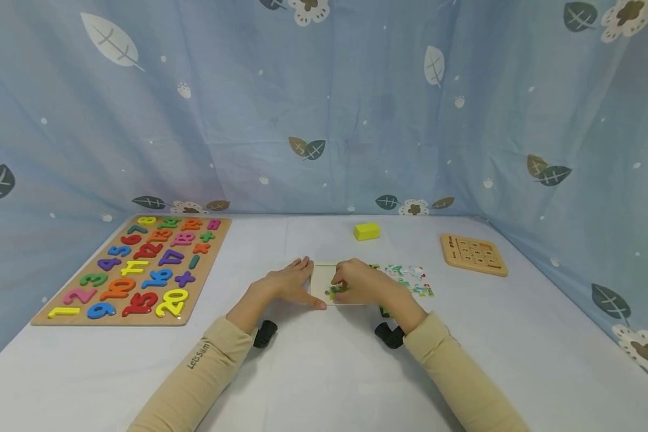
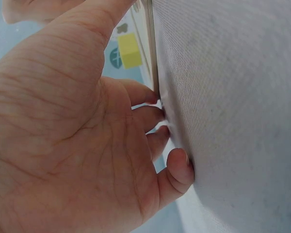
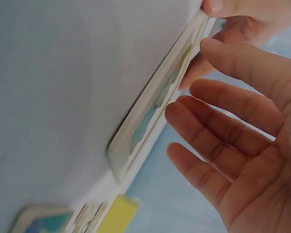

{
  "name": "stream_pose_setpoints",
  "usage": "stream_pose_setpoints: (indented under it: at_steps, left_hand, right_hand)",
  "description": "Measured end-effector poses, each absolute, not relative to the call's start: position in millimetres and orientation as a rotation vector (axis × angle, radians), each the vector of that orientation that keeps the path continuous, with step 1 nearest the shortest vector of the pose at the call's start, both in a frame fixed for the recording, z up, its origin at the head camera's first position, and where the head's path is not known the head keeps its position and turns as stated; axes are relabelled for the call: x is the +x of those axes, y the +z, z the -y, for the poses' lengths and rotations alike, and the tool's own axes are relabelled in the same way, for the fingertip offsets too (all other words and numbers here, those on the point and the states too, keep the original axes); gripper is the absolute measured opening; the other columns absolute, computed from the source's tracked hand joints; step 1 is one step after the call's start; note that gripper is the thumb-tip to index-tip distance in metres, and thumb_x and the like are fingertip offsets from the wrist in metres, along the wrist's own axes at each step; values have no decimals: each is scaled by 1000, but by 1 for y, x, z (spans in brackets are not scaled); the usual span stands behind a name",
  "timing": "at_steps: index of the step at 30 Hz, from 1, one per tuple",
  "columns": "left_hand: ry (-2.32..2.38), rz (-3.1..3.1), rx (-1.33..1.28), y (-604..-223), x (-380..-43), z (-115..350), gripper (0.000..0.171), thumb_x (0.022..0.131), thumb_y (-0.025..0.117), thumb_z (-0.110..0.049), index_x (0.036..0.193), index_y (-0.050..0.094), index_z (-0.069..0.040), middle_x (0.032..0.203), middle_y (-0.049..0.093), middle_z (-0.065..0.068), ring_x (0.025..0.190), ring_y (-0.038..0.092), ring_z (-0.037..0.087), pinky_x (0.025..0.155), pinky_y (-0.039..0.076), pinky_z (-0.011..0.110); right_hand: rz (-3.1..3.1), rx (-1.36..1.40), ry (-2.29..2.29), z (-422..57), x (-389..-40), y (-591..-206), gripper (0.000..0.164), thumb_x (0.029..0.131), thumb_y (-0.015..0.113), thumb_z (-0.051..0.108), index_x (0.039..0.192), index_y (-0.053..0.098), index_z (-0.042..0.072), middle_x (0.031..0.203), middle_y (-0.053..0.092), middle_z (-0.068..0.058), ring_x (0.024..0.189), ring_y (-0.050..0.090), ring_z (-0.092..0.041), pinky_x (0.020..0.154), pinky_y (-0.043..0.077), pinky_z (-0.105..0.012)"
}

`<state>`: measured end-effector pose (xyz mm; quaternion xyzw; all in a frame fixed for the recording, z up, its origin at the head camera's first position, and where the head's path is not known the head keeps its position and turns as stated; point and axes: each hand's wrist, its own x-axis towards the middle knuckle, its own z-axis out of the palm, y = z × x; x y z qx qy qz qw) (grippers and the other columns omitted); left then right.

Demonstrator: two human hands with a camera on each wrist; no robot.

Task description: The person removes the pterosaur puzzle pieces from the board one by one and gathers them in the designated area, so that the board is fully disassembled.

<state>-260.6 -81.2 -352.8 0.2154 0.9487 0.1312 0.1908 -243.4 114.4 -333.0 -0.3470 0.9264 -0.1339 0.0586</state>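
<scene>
A pale, shallow puzzle board (image 1: 322,275) lies between both hands, with a few green and yellow jigsaw pieces (image 1: 335,291) in its near part. Along the board's left edge rests my left hand (image 1: 293,282), its thumb at the near corner. In the left wrist view that hand (image 2: 87,126) has its fingertips at the board's edge (image 2: 153,53) and on the cloth. My right hand (image 1: 363,283) is over the board's right side. Seen from the right wrist, this hand (image 3: 233,126) has loosely bent fingers with nothing between them, beside the pieces in the board (image 3: 148,124).
Loose jigsaw pieces (image 1: 410,277) lie right of the board, and a yellow block (image 1: 366,231) sits behind it. A wooden number board (image 1: 197,288) with colourful numerals occupies the left. At right lies a small wooden number tray (image 1: 474,255). A patterned blue curtain (image 1: 324,108) hangs behind.
</scene>
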Motion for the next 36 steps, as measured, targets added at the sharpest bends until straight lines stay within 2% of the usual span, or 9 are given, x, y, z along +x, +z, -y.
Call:
stream_pose_setpoints:
  at_steps: [7,14,24,33,36]
  left_hand:
    - [379,-2657,609,-353,-261,81,109,80,66,-61,155,10,-4,162,6,13,150,7,31,112,23,62]
    - [388,-2652,615,-354,-261,81,109,81,67,-60,155,10,-3,162,6,14,150,7,31,112,22,62]
    - [391,-2655,616,-353,-260,82,110,80,68,-59,154,10,-2,162,6,14,150,7,31,113,22,61]
    - [401,-2659,620,-353,-260,81,109,80,67,-59,154,11,-2,162,7,14,150,7,31,113,23,61]
    - [399,-2660,612,-352,-260,81,109,80,67,-59,154,11,-3,162,6,13,151,7,30,112,23,62]
  right_hand:
    - [-2830,-1018,-378,-108,-243,-334,22,82,74,11,99,75,-2,92,68,-9,75,61,-13,70,53,-27]
    - [-2861,-969,-315,-104,-244,-337,12,82,75,12,88,76,1,86,68,-5,72,56,-11,67,50,-26]
    - [-2872,-982,-251,-102,-242,-337,7,84,70,7,82,73,1,86,63,-5,68,49,-11,64,45,-25]
    - [-2911,-1075,-223,-103,-244,-339,11,82,70,6,70,69,7,67,61,0,57,45,-8,57,42,-22]
    - [-2910,-1092,-211,-103,-244,-340,7,82,71,7,75,70,7,69,61,0,58,44,-7,57,41,-21]
